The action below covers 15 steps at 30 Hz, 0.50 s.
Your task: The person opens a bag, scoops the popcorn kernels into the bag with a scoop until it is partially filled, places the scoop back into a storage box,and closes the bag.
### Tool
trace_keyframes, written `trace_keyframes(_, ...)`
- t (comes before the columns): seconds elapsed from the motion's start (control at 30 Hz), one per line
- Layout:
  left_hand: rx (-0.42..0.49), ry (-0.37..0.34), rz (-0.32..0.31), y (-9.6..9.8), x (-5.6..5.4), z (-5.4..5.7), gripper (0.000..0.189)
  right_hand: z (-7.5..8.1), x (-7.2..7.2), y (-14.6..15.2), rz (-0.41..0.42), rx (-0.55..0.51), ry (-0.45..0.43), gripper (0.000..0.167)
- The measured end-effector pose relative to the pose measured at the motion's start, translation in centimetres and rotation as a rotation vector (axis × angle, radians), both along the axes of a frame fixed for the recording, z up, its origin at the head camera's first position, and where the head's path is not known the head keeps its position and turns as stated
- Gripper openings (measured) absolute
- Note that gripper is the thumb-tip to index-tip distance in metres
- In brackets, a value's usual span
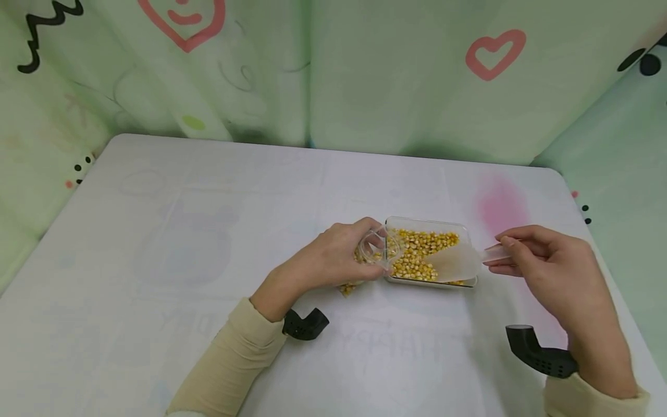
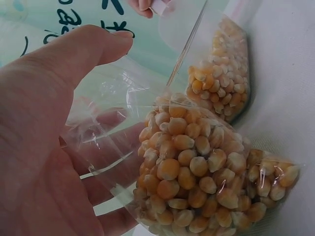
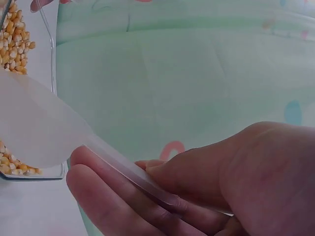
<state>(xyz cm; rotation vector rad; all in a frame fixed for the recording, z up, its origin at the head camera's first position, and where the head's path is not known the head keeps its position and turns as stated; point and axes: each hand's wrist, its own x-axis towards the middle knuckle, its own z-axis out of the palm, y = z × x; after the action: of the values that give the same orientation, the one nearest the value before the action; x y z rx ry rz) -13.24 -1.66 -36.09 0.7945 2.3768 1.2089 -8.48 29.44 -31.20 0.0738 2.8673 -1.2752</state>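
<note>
A clear rectangular container (image 1: 427, 223) holds yellow corn kernels (image 1: 411, 249) on the table. At its left side my left hand (image 1: 339, 252) grips a clear plastic bag (image 2: 189, 162) by its mouth, thumb on one side and fingers on the other. Corn kernels fill the bag's lower part, which rests on the table against the container. My right hand (image 1: 552, 266) pinches the handle of a whitish translucent scoop (image 1: 453, 263) between thumb and fingers. The scoop's blade lies inside the container over the kernels; its front edge meets them. In the right wrist view the scoop's handle (image 3: 128, 167) runs between thumb and fingers.
The white table (image 1: 156, 231) has faint printed marks and a pink patch (image 1: 501, 202) behind the right hand. Green patterned curtains (image 1: 365, 81) hang along the back and sides. A black wrist mount (image 1: 306, 324) sits on each forearm.
</note>
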Motion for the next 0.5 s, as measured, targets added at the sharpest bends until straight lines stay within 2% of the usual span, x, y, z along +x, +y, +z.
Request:
trace_keyframes(0.13, 0.0, -0.001, 0.003, -0.05, 0.02, -0.04, 0.046, -0.14, -0.06, 0.15, 0.001, 0.035, -0.043, 0.03)
trace_keyframes(0.33, 0.002, 0.024, 0.005, -0.06, -0.14, 0.1, 0.048, -0.42, -0.36, 0.4, 0.031, -0.015, -0.08, 0.031)
trace_keyframes(0.5, 0.001, 0.016, 0.009, -0.07, -0.1, 0.27, 0.049, -0.43, -0.48, 0.55, 0.049, -0.013, -0.16, 0.036)
